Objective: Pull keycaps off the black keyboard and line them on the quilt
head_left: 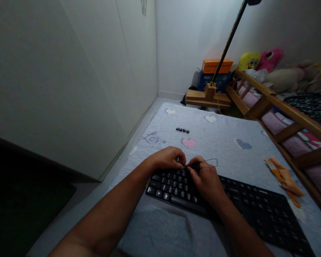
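Note:
A black computer keyboard (182, 193) lies at an angle on the blue bedsheet, its left end toward me. Over its top rows, my left hand (171, 157) is closed in a pinch, fingertips down at the keys; what they grip is hidden. My right hand (206, 175) is closed beside it, fingertips almost meeting the left ones. It holds a wire keycap puller (217, 162), whose thin bent loop sticks out to the right above the knuckles. Beyond the hands, several black keycaps (182, 130) sit in a short row on the sheet.
An orange cloth item (285, 178) lies on the right of the sheet (160, 228). A wooden bed rail (291, 107) runs along the right side, a white cabinet (77, 78) along the left. Behind are a wooden stand base (208, 95) with a pole, boxes (216, 66) and plush toys (250, 61).

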`<state>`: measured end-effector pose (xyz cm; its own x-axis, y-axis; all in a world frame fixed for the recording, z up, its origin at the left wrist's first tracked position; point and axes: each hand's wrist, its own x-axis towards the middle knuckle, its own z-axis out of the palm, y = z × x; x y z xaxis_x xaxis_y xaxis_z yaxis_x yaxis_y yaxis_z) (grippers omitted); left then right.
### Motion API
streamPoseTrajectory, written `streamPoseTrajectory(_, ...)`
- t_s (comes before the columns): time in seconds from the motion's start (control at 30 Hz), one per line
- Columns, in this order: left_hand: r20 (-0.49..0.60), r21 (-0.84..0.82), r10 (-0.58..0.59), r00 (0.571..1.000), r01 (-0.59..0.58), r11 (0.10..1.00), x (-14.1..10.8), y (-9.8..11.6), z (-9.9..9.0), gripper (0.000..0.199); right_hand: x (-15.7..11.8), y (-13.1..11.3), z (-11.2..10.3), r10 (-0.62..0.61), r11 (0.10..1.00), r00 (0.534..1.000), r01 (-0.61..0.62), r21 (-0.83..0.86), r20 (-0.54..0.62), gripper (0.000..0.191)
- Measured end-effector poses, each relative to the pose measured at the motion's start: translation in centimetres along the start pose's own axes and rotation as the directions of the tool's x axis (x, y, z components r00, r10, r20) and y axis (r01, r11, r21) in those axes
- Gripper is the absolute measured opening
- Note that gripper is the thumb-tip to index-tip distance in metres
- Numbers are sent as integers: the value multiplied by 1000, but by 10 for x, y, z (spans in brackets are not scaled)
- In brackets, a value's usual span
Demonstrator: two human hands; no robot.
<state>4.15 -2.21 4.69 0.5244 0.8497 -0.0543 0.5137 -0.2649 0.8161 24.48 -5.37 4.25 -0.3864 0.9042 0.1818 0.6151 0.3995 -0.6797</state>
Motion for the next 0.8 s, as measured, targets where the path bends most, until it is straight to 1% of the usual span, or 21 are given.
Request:
streamPoseTrajectory(0.33,71,126,-16,997,7,992,3,0,-1,21,3,1,-2,22,999,1000,-21,46,-17,6)
streamPoseTrajectory(0.57,67,119,-43,997,35,992,3,3,1,22,4,2,-3,39,997,999,-39,59,-6,7)
streamPoseTrajectory(0.8,55,104,-32,998,26,994,3,3,2,20,4,2,-3,54,996,999,-53,72,-9,7)
